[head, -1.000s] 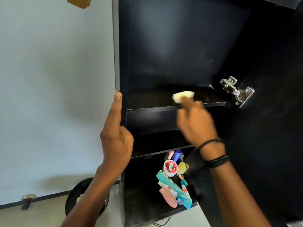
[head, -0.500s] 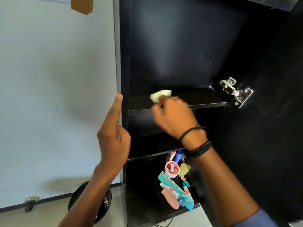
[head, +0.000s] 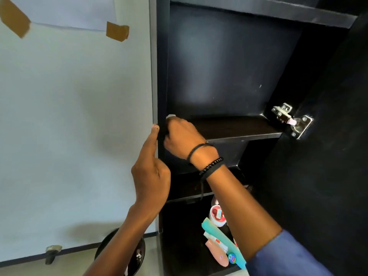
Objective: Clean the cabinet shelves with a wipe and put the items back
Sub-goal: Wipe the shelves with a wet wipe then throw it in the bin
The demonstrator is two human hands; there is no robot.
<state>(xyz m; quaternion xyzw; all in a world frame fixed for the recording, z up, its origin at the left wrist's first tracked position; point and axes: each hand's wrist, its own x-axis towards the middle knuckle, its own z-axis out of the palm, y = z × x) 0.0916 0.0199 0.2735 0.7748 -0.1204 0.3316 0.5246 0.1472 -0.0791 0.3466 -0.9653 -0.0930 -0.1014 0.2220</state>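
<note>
A black wall cabinet stands open, its upper shelf (head: 239,127) bare. My right hand (head: 182,137) presses a pale wipe (head: 170,116) into the far left corner of that shelf; only a sliver of the wipe shows above my fingers. My left hand (head: 151,172) rests against the cabinet's left side panel (head: 160,76), index finger stretched up along its front edge, the other fingers curled. On the lowest shelf lie the items: a teal comb (head: 223,242), a round red and white tub (head: 217,215), a pink case (head: 216,253) and small tubes.
The open cabinet door (head: 328,156) with a metal hinge (head: 290,120) fills the right side. The middle shelf (head: 189,188) is dark and partly behind my arm. A white wall with taped paper (head: 69,12) lies left. A black bin (head: 111,253) sits below.
My right hand has slid the wipe leftward along the upper shelf, from its right-middle to the far left corner. My left hand has stayed on the side panel.
</note>
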